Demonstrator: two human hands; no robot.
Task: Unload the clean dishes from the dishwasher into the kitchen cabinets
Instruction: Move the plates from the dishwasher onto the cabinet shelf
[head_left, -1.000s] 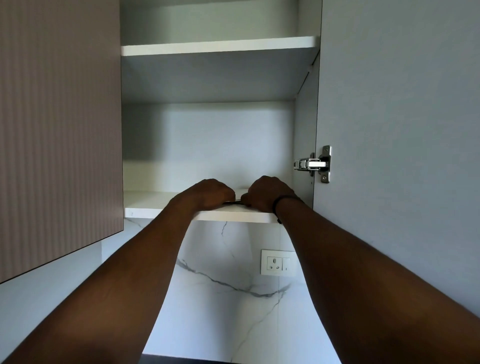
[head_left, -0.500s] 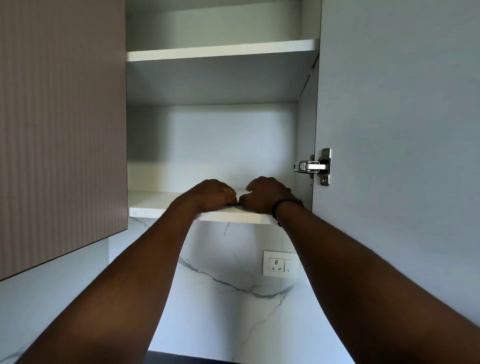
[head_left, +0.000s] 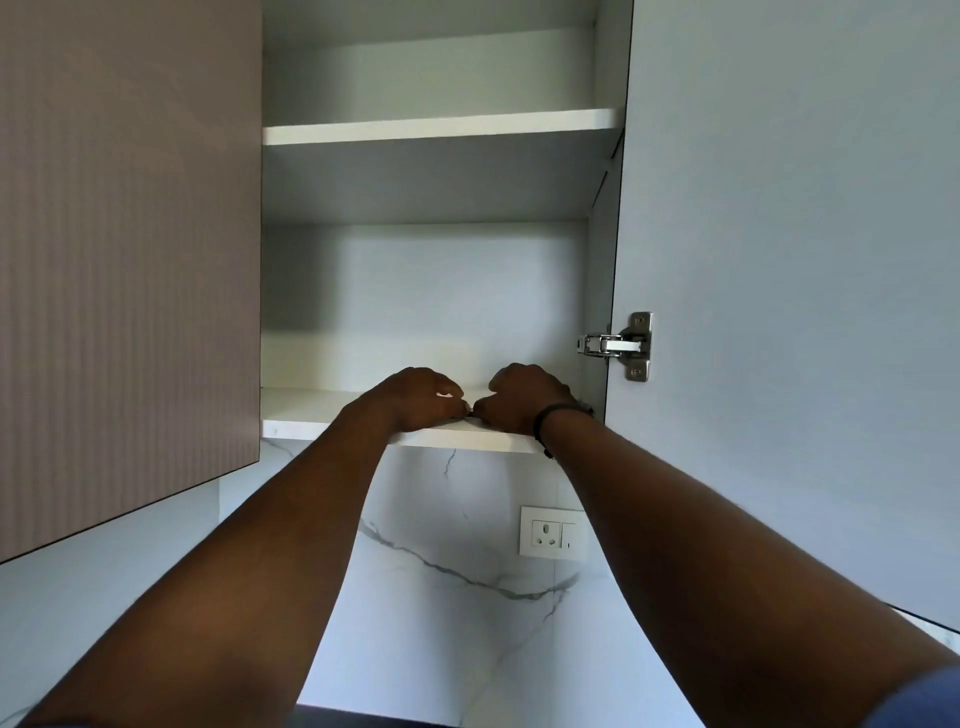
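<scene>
I look up into an open wall cabinet. Both my hands rest on the front of its lower shelf (head_left: 301, 415). My left hand (head_left: 421, 400) and my right hand (head_left: 524, 400) lie knuckles up with fingers curled, almost touching. Between them shows only a sliver of a thin dark flat item (head_left: 471, 414), which both hands seem to grip; the hands and the shelf edge hide the rest. A dark band circles my right wrist. No other dishes are visible on the lower shelf or on the upper shelf (head_left: 441, 130).
The cabinet's grey door (head_left: 779, 260) stands open on the right, with a metal hinge (head_left: 618, 345) beside my right hand. A ribbed brown door (head_left: 130, 260) is closed on the left. Below the cabinet are a marble backsplash and a wall socket (head_left: 550, 532).
My hands have drawn closer together on the shelf, so less of the dark item shows between them. The view has tilted slightly downward.
</scene>
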